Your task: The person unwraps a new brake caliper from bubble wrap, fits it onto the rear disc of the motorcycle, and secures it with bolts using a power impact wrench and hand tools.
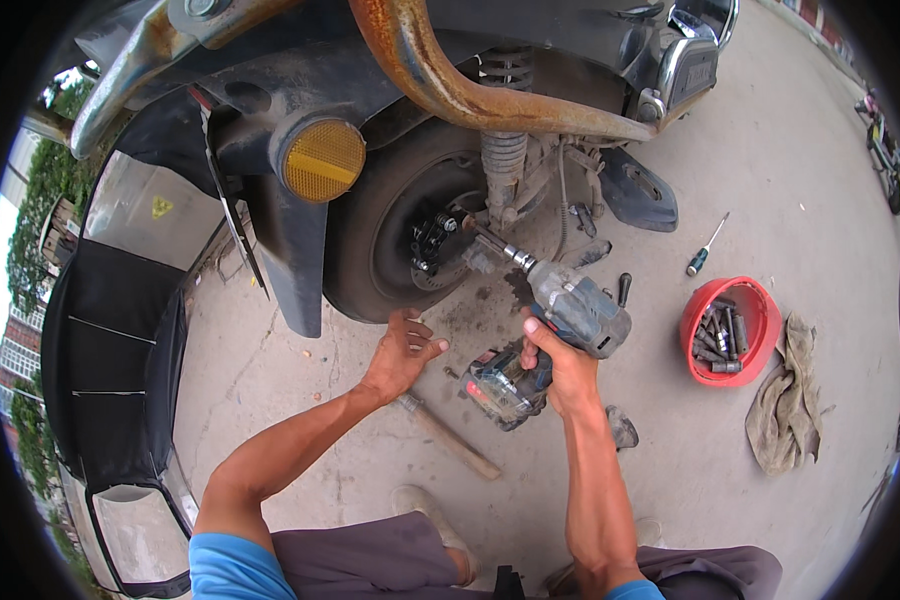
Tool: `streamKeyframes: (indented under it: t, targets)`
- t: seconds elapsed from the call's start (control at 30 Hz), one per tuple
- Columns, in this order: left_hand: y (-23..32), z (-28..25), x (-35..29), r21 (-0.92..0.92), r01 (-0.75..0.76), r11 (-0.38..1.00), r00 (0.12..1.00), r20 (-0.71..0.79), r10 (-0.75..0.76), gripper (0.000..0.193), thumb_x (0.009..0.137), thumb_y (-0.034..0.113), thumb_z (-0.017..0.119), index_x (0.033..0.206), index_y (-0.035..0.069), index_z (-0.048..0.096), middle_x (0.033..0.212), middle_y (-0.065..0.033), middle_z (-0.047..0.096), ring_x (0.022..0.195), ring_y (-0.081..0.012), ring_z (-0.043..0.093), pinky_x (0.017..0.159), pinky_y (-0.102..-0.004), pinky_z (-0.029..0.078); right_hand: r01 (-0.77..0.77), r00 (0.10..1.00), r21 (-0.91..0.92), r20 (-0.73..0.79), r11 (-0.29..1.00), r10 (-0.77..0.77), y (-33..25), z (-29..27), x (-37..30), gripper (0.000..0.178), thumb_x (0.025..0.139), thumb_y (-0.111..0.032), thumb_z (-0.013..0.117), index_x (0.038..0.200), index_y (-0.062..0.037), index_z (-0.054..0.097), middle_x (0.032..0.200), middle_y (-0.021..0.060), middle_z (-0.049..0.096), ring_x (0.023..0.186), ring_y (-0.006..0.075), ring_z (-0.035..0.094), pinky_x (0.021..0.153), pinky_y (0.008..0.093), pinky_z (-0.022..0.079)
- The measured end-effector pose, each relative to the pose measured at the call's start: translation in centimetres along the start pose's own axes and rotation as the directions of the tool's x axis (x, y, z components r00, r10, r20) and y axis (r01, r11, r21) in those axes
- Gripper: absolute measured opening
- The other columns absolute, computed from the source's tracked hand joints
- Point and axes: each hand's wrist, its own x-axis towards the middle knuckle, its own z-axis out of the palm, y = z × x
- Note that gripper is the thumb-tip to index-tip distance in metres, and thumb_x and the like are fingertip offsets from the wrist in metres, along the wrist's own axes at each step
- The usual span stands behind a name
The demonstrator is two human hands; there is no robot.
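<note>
My right hand (567, 368) is wrapped round the handle of a cordless impact wrench (582, 305). Its battery pack (507, 388) hangs below the grip. From the wrench a socket and extension (500, 246) reach to the hub area of the rear wheel (400, 225), though the exact contact is hard to make out. By the lower edge of the tyre is my left hand (403, 355), its thumb stretched out and its fingers loosely bent, apparently holding nothing. Beside the wheel stands a dusty shock absorber (504, 165) with a coil spring.
A rusty bent bar (450, 95) crosses above the wheel, near an amber reflector (324, 160). On the ground lie a wooden-handled hammer (450, 437), a screwdriver (708, 246) and a rag (787, 400). A red helmet (767, 318) holds several sockets (727, 335).
</note>
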Motion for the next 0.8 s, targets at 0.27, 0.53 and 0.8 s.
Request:
streamKeyframes:
  t: [0.27, 0.53, 0.8]
  targets:
    - [9.7, -3.9, -1.8, 0.297, -0.222, 0.929, 0.892, -0.322, 0.317, 0.094, 0.093, 0.033, 0.08, 0.153, -0.001, 0.015, 0.097, -0.0159, 0.064, 0.085, -0.023, 0.067, 0.077, -0.039, 0.055, 0.018, 0.999, 0.054, 0.025, 0.998, -0.02, -0.1, 0.8, -0.5, 0.039, 0.092, -0.009, 0.075, 0.127, 0.0017, 0.06, 0.08, 0.0051, 0.059, 0.063, 0.015, 0.057, 0.059, 0.0319, 0.049]
    - [13.3, -4.4, -0.5, 0.46, -0.08, 0.884, 0.892, -0.363, 0.27, 0.078, 0.099, 0.046, 0.066, 0.152, 0.002, 0.029, 0.085, -0.0286, 0.071, 0.089, -0.0531, 0.068, 0.081, -0.0565, 0.052, 0.031, 0.999, 0.032, 0.018, 0.999, -0.031, -0.3, 0.8, -0.5, 0.042, 0.091, -0.009, 0.077, 0.129, 0.0025, 0.06, 0.081, 0.0052, 0.06, 0.063, 0.0144, 0.057, 0.06, 0.0309, 0.049]
    - [14.2, -5.1, -1.0, 0.512, -0.063, 0.856, 0.885, -0.367, 0.285, 0.071, 0.098, 0.043, 0.067, 0.149, 0.003, 0.039, 0.086, -0.0279, 0.072, 0.091, -0.0494, 0.07, 0.082, -0.0541, 0.054, 0.053, 0.998, 0.034, 0.026, 0.998, -0.054, -0.1, 0.5, -0.2, 0.042, 0.091, -0.009, 0.078, 0.127, 0.0029, 0.061, 0.081, 0.0045, 0.06, 0.064, 0.015, 0.057, 0.06, 0.0308, 0.048]
